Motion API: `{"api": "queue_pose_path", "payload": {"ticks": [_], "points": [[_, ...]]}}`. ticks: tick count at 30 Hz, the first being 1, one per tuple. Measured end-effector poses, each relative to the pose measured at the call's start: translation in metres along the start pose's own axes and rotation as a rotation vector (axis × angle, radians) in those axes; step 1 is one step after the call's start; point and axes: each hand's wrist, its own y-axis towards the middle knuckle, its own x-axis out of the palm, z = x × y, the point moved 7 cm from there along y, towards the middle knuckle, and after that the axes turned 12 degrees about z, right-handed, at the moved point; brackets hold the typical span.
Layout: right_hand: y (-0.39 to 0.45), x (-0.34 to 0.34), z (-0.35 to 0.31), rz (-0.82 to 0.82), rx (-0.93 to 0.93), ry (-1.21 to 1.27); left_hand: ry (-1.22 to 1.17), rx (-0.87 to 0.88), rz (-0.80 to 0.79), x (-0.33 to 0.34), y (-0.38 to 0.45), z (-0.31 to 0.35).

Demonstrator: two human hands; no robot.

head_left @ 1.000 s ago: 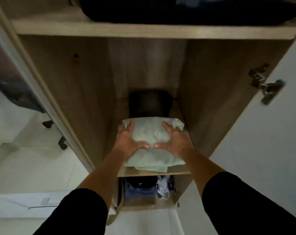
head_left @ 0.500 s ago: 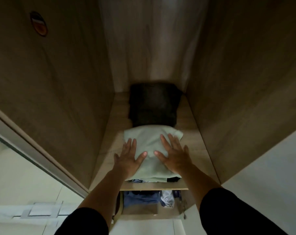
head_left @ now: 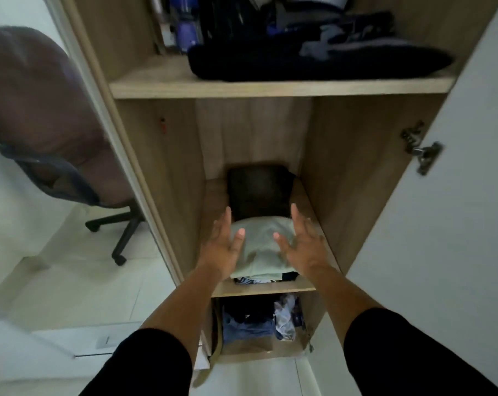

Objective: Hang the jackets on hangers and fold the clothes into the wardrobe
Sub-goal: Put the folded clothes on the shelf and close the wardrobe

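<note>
On wardrobe shelf (head_left: pixel 270 288), pale green folded garment (head_left: pixel 260 250), clothes beneath mostly hidden, edges blurred

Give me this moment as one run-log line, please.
stage: placing | pale green folded garment: on middle shelf stack | left hand: open | right hand: open

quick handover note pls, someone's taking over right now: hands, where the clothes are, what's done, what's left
Left hand: open, fingers straight, holding nothing, at the left edge of the folded pale green garment.
Right hand: open, empty, at its right edge.
The green garment lies on top of a small pile at the front of the middle shelf; a dark folded item sits behind it.
Done: green garment folded and placed.
Left: loose clothes in the lower compartment look unfolded. No jackets or hangers are in view.
</note>
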Motion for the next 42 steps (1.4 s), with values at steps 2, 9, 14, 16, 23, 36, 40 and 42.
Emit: {"api": "queue_pose_path", "payload": {"ticks": [2,9,14,16,23,36,40,42], "points": [[-0.029,-0.042,-0.022,0.075,-0.006,-0.032,0.027,0.079,0.015,-0.031,-0.026,0.021],[-0.149,-0.189,-0.083,0.331,-0.089,-0.155,0.054,0.294,0.069,-0.134,-0.125,0.093],[-0.213,-0.315,-0.113,0.525,-0.133,-0.253,0.047,0.452,0.106,-0.188,-0.178,0.182],[-0.235,-0.366,-0.119,0.604,-0.145,-0.311,0.024,0.516,0.119,-0.197,-0.201,0.221],[-0.303,-0.514,-0.118,0.85,-0.154,-0.456,-0.019,0.72,0.054,-0.187,-0.272,0.336],[-0.326,-0.614,-0.027,0.852,-0.093,-0.647,-0.026,0.866,-0.045,-0.068,-0.363,0.483],[-0.309,-0.618,-0.013,0.795,-0.188,-0.639,0.011,0.874,0.044,-0.047,-0.369,0.505],[-0.304,-0.62,-0.009,0.766,-0.245,-0.644,0.019,0.872,0.086,-0.042,-0.367,0.51]]}}
